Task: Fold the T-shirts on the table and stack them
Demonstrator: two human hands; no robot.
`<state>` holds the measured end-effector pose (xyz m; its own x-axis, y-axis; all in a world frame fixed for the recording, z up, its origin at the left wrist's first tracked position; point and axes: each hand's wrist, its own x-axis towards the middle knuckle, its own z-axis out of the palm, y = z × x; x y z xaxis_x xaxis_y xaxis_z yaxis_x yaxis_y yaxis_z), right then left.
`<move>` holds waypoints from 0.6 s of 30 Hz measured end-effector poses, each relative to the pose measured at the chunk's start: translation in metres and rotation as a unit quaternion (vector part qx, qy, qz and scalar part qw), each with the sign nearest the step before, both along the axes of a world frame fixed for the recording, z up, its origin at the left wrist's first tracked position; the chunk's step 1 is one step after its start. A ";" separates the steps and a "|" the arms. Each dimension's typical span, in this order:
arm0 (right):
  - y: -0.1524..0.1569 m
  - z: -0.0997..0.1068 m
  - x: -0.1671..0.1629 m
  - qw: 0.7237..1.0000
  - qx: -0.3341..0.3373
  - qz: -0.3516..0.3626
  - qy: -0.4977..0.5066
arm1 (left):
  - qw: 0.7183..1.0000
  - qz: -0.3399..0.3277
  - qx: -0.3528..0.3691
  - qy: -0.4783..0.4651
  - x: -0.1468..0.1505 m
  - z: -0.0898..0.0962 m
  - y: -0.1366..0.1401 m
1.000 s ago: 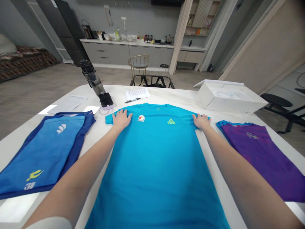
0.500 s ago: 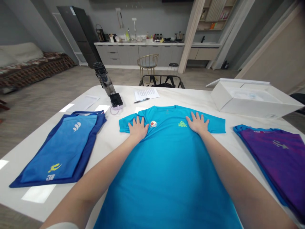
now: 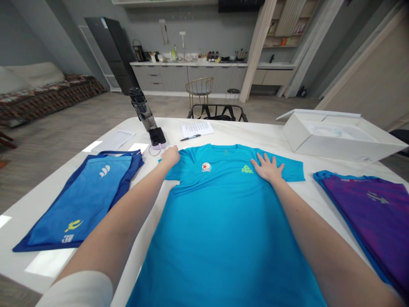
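Observation:
A turquoise T-shirt (image 3: 223, 217) lies spread front side up on the white table (image 3: 255, 130), its collar at the far end. On its chest are a round red-and-white badge and a green logo. My left hand (image 3: 171, 156) is closed at the upper edge of the left-side sleeve, gripping the fabric; its fingertips are hidden. Flat on the shirt near the right-side shoulder, beside the green logo, rests my right hand (image 3: 268, 167) with its fingers spread.
Folded blue shirts (image 3: 86, 196) lie at the left, and a purple shirt (image 3: 373, 209) on a blue one at the right. Along the far side stand a clear bottle (image 3: 145, 113), a phone (image 3: 157, 136), a pen (image 3: 191, 137), a printed sheet (image 3: 198, 128) and an open white box (image 3: 338, 136).
My left hand has gone from lying spread on the shirt's chest outward to the left sleeve and closed there. That sleeve is pulled slightly outward. My right hand stays flat in place.

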<state>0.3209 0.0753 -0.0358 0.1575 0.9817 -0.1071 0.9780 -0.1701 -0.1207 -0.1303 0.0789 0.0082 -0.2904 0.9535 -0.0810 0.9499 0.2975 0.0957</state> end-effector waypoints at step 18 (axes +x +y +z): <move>0.021 0.004 0.012 0.999 -0.036 -0.006 0.020 | 0.994 -0.076 0.069 -0.030 0.066 -0.020 0.049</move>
